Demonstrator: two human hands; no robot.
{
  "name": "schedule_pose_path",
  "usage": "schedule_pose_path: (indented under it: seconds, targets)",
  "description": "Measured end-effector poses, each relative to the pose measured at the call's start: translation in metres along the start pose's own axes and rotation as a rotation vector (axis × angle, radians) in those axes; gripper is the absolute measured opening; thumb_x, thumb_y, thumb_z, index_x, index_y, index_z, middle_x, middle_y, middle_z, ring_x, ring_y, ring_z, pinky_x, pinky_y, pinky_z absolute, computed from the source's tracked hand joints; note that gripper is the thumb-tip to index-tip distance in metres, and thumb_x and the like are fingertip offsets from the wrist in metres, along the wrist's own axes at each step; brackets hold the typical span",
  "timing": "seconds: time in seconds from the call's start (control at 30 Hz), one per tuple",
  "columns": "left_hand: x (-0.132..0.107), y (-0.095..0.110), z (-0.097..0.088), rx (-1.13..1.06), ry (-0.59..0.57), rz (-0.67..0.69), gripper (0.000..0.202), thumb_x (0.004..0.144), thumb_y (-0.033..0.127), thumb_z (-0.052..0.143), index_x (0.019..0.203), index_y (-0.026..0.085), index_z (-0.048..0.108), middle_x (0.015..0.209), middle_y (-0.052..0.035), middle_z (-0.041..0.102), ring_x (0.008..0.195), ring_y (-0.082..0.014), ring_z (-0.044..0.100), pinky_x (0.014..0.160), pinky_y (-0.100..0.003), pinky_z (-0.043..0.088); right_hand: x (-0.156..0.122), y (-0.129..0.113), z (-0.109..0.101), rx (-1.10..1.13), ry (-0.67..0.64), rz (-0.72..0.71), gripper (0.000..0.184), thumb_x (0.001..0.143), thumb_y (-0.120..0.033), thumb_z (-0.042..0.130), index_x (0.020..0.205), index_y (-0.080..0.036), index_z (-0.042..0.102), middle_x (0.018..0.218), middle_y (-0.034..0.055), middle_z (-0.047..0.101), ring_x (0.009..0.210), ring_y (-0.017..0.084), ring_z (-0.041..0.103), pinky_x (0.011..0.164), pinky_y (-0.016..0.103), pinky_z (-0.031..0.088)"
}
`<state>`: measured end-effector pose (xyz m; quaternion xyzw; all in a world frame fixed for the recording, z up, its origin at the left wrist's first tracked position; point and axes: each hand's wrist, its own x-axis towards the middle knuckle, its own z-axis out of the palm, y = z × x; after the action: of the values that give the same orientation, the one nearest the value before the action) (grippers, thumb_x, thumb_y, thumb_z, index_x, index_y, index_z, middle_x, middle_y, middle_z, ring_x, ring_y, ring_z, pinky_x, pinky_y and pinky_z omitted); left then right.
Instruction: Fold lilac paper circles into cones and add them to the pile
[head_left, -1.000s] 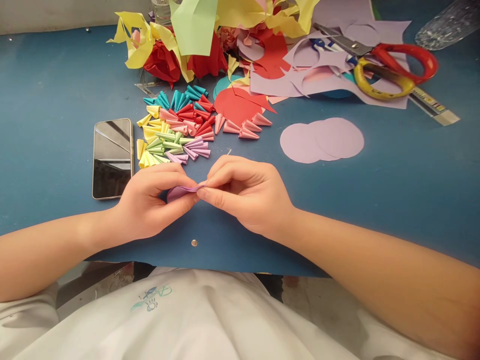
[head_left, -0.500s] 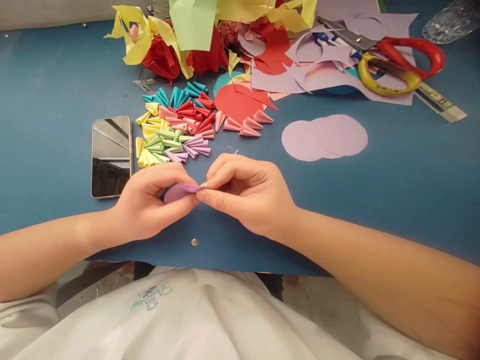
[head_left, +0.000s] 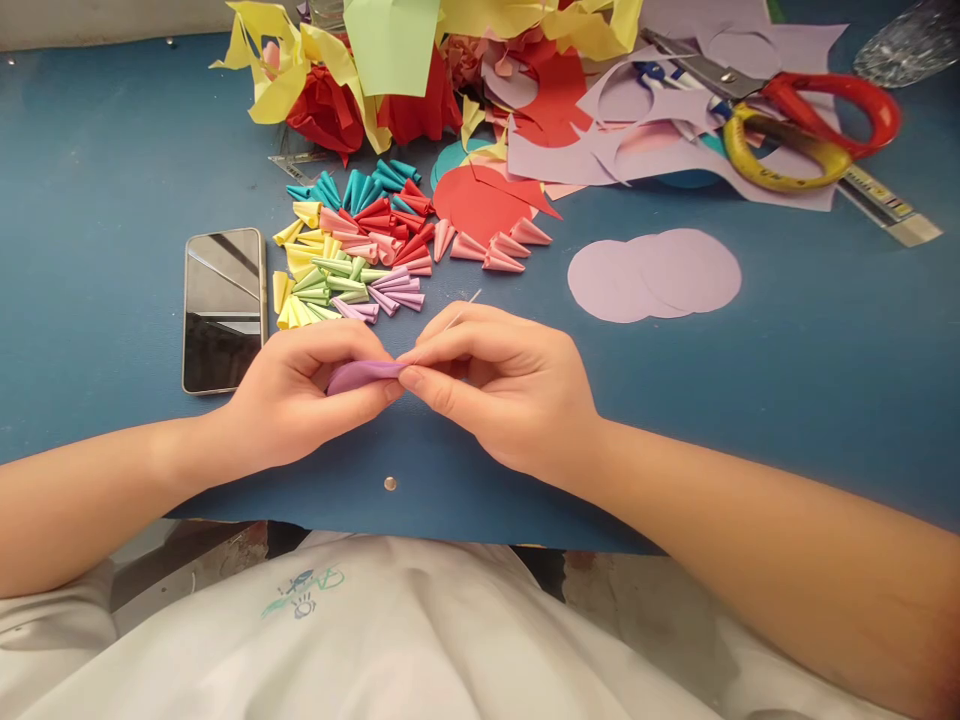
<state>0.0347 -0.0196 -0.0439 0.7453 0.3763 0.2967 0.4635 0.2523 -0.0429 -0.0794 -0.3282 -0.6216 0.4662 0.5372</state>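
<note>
A purple paper piece [head_left: 361, 376], curled along its upper edge, is held between my two hands. My left hand [head_left: 304, 395] pinches it with thumb and forefinger, and the curl of that hand hides part of it. At the paper's right end, my right hand [head_left: 502, 385] is closed, its thumb and forefinger pressed on the tip. A thin pale stick [head_left: 474, 298] sticks out above the right forefinger; its other end is hidden among the fingers. Just beyond the hands lie many small rolled paper cones [head_left: 360, 240] in teal, red, pink, yellow, green and purple.
A phone [head_left: 223, 310] lies left of the cones. Overlapping lilac paper circles [head_left: 652, 275] rest to the right. Farther back are red-and-yellow-handled scissors [head_left: 787, 160], a cutter [head_left: 892, 205], cut lilac scraps [head_left: 555, 155] and crumpled yellow paper [head_left: 281, 85]. A clear plastic object [head_left: 907, 45] is at the far right corner.
The purple paper now looks narrower and more folded between my fingers. My right fingers have shifted slightly, and more of the thin stick shows above them.
</note>
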Motion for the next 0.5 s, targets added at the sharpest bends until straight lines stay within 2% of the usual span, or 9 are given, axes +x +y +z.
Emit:
schedule_pose_path:
  seconds: [0.2,0.5]
  targets:
    - [-0.0007,-0.0015,0.0009,-0.04,0.002,0.019,0.01,0.093,0.014,0.079,0.084,0.019,0.078,0.082,0.0003,0.072,0.073,-0.0121,0.063,0.068,-0.025,0.051,-0.0006,-0.0011,0.001,-0.005,0.006,0.025,0.006,0.092,-0.016,0.083,0.089,-0.022,0.082,0.085,0.001,0.072,0.073,0.013,0.066,0.062,0.028,0.056]
    - [-0.0007,-0.0011,-0.0005,-0.017,0.029,-0.038,0.013,0.092,0.017,0.08,0.08,0.021,0.075,0.079,0.0011,0.07,0.07,-0.0128,0.059,0.065,-0.027,0.048,-0.0004,-0.0011,0.0014,0.023,-0.019,0.043,0.007,0.091,-0.014,0.081,0.091,-0.02,0.083,0.086,0.0017,0.073,0.075,0.013,0.069,0.061,0.026,0.058]
